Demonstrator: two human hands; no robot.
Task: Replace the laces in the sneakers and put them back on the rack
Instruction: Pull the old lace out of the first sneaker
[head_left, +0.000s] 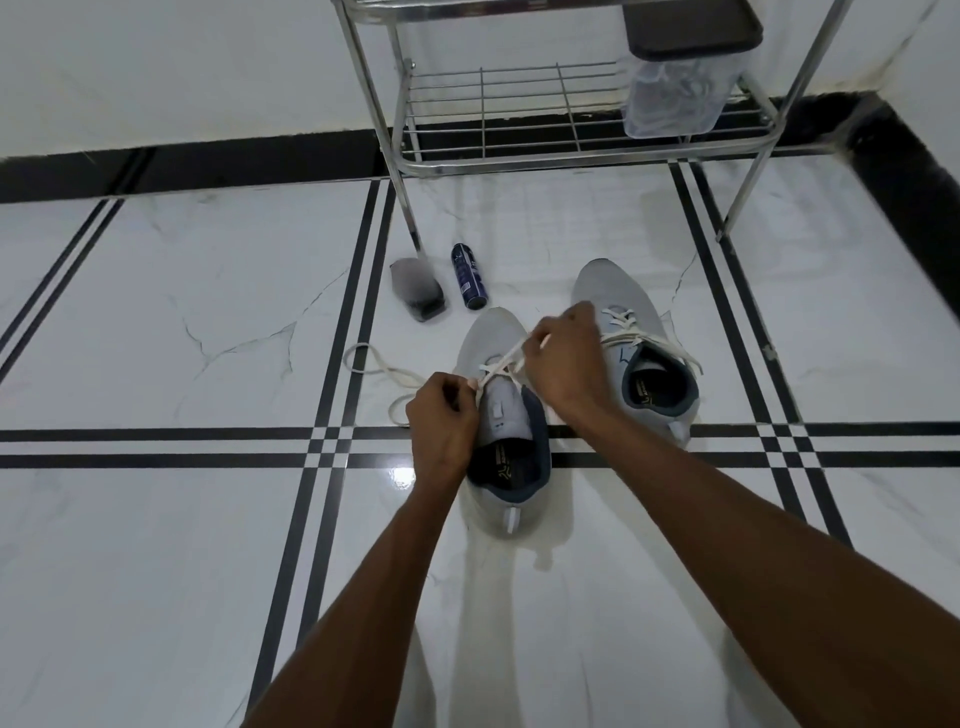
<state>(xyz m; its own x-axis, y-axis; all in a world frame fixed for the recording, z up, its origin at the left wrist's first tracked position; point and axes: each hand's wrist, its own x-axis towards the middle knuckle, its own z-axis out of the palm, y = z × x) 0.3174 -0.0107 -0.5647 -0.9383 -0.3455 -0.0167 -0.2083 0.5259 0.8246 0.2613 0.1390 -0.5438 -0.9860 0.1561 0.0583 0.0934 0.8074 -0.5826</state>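
Head view: two sneakers (506, 415), two hands (441, 421), one lace (501, 361).

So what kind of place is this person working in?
Probably a home entryway or hallway corner: a glossy white marble-look tiled floor with black stripes, a chrome wire shoe rack against the wall, and grey mesh sneakers being laced on the floor.

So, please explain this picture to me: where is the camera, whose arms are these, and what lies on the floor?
The camera sits on a person's head and looks down at their own bare arms. On the tiled floor stand two grey sneakers. The left hand and right hand each pinch the white lace of the near sneaker. The far sneaker is already laced. Beyond lie a spray can and a brush, and behind them stands the metal rack holding a clear box.
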